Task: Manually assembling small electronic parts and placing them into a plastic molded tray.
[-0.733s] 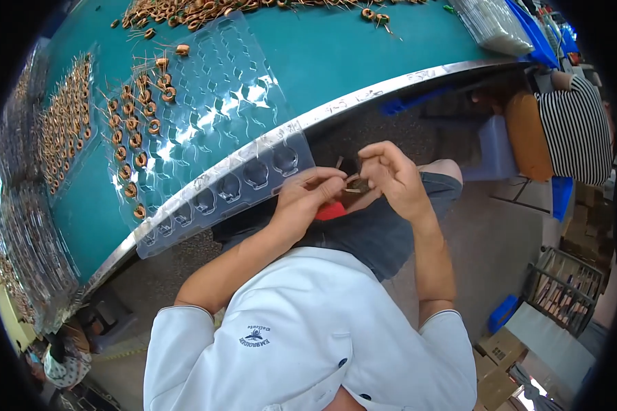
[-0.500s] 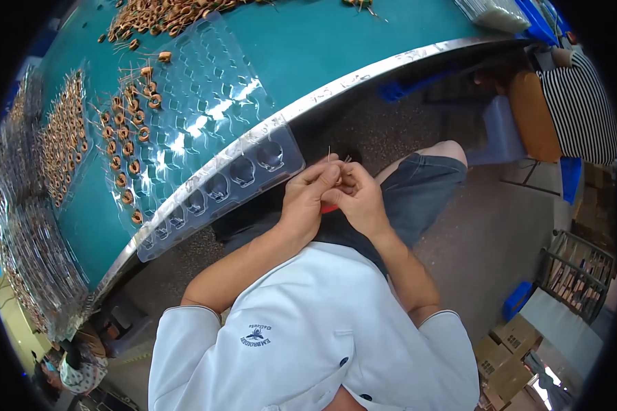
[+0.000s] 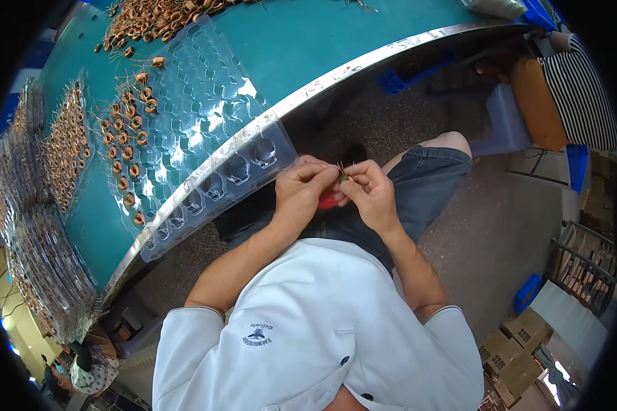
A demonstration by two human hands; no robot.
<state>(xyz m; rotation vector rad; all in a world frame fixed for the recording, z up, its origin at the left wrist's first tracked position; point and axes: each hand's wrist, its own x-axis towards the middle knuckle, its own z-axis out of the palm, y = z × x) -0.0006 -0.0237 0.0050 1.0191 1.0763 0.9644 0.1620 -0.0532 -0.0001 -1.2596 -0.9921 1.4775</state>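
My left hand [image 3: 305, 188] and my right hand [image 3: 370, 192] meet over my lap, fingertips pinched together on a small copper coil [image 3: 341, 177] with thin wire leads sticking up. A red object [image 3: 327, 200] shows just under the hands, mostly hidden. A clear plastic blister tray [image 3: 206, 137] hangs over the edge of the teal table [image 3: 336, 41] just left of my left hand; its pockets on the left side hold several copper coils [image 3: 127, 147].
A heap of loose coils [image 3: 158, 17] lies at the table's far side. More filled trays [image 3: 58, 147] and stacked trays [image 3: 48, 274] stand at the left. A person in a striped top [image 3: 583, 82] sits at the right. Cardboard boxes [image 3: 517, 349] lie on the floor.
My hands have come together: the right hand moved left to meet the left, and both now pinch the coil closer to my body.
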